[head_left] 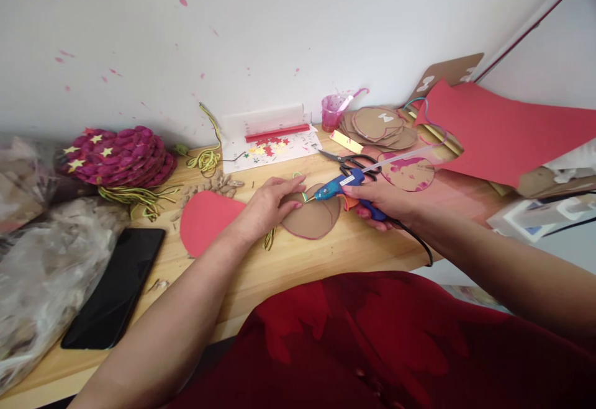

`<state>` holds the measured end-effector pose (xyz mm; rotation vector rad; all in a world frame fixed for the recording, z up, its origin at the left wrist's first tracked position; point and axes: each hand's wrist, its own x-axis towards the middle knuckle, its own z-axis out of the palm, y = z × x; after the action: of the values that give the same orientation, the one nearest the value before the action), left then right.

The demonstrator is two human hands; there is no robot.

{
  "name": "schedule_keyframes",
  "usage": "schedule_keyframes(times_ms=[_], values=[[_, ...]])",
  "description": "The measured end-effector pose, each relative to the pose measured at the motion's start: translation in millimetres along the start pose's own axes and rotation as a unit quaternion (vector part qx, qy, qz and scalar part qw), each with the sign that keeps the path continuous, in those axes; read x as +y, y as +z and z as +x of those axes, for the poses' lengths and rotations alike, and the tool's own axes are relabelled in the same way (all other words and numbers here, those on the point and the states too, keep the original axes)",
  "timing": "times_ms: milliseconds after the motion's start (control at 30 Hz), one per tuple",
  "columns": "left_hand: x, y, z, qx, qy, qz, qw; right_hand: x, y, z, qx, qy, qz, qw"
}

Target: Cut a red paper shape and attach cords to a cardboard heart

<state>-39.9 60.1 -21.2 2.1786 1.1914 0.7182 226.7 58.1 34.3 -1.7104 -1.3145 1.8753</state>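
My right hand is wrapped round a blue hot glue gun with an orange trigger and a clear glue stick at its back. Its nozzle touches or hovers just over a round brown cardboard disc. My left hand rests on the disc's left edge, thumb and fingers holding down a yellow-green cord. The cord's loop shows above the fingers and its tail below. Beside my left wrist lies a red paper piece, over several peanuts.
Black scissors, a stained cardboard disc, stacked cardboard pieces and a pink cup lie beyond the gun. Red paper spreads right. At left are purple star-decorated bundles, a phone and a plastic bag.
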Motion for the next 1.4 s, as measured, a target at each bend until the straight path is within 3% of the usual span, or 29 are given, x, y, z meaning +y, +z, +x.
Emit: schedule_keyframes(times_ms=[767, 1400], values=[[-2.5, 0.1, 0.9, -0.002, 0.004, 0.003, 1.000, -0.4, -2.5, 15.2, -0.002, -0.017, -0.008, 1.000], [-1.9, 0.2, 1.0, -0.002, 0.012, -0.003, 1.000, -4.5, 4.1, 7.9, 0.026, -0.019, -0.030, 0.999]])
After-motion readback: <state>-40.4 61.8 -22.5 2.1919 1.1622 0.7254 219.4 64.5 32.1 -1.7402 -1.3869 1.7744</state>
